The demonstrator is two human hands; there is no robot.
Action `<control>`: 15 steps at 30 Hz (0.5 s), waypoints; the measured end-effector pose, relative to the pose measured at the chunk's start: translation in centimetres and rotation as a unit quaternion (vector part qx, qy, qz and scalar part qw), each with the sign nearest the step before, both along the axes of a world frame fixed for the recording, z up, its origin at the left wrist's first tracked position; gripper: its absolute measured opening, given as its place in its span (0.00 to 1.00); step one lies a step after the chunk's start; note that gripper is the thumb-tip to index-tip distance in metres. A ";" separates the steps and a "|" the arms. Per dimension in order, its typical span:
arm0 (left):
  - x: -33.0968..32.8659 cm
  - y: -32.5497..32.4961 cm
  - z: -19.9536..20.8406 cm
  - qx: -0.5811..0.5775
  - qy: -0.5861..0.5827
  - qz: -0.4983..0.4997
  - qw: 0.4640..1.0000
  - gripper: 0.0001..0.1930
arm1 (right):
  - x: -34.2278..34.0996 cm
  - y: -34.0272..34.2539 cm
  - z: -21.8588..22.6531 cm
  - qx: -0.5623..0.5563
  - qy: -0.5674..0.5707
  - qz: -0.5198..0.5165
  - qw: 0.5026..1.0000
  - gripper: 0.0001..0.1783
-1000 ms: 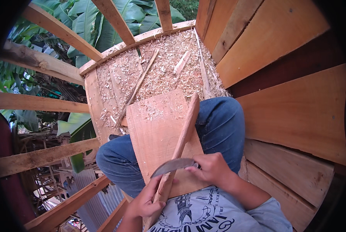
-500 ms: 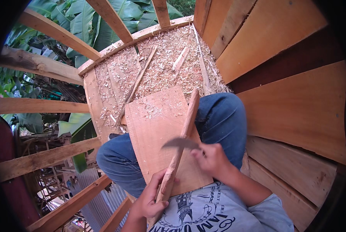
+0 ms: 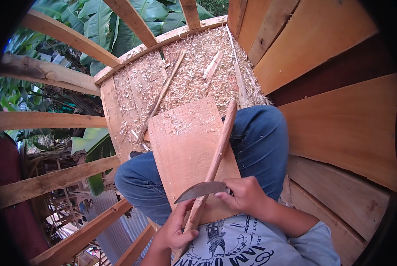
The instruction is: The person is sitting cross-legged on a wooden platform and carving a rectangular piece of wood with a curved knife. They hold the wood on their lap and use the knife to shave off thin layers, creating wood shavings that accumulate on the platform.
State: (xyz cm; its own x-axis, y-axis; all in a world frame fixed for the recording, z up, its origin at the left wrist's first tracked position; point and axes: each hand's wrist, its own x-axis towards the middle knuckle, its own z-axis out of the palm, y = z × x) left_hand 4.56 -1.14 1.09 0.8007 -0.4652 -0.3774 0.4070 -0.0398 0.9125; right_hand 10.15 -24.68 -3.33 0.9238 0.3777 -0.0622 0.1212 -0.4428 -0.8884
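Observation:
My left hand [image 3: 179, 227] grips the lower end of a long wooden stick [image 3: 220, 148], which slants up and away to the right across a flat board. In my right hand [image 3: 246, 194] is a knife [image 3: 201, 191] with a wide curved blade; its handle is mostly hidden by the fingers. The blade lies crosswise over the stick, just above my left fingers, its tip pointing left. Under the stick, the wooden board [image 3: 180, 155] rests across my lap between the knees, with a few shavings scattered on its far part.
Curled wood shavings [image 3: 191, 80] cover the plank floor ahead, with a thin strip [image 3: 167, 84] and a short wood piece [image 3: 213, 65] among them. A slatted wooden railing [image 3: 52, 119] runs along the left and far sides. A plank wall [image 3: 340, 115] stands at right.
The knife has come down along the stick toward my left hand, my right hand moving with it. The whole view has shifted slightly. My left hand keeps its hold on the stick.

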 end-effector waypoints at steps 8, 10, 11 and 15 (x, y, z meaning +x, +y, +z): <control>0.3 -0.5 0.5 -0.030 0.047 0.026 0.998 0.45 | 0.9 -0.1 -0.8 0.044 0.058 -0.054 0.996 0.18; -0.1 -0.2 0.0 -0.025 0.035 0.025 0.999 0.45 | 0.2 -0.2 -0.4 0.035 -0.025 0.032 0.999 0.17; -0.2 0.0 -0.1 -0.023 0.030 0.024 0.999 0.45 | 0.4 -0.4 -1.2 0.023 -0.033 0.034 0.999 0.17; 0.6 -0.4 0.5 -0.045 0.052 0.044 0.997 0.44 | 2.1 -0.2 -0.9 0.024 0.088 -0.112 0.989 0.17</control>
State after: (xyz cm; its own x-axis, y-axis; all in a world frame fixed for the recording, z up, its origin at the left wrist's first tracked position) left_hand 5.12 -1.54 1.60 0.7988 -0.4307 -0.4200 0.4971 0.0796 0.8640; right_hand 12.21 -24.89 -4.22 0.9612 0.1707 -0.2166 -0.1341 -0.3970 -0.9080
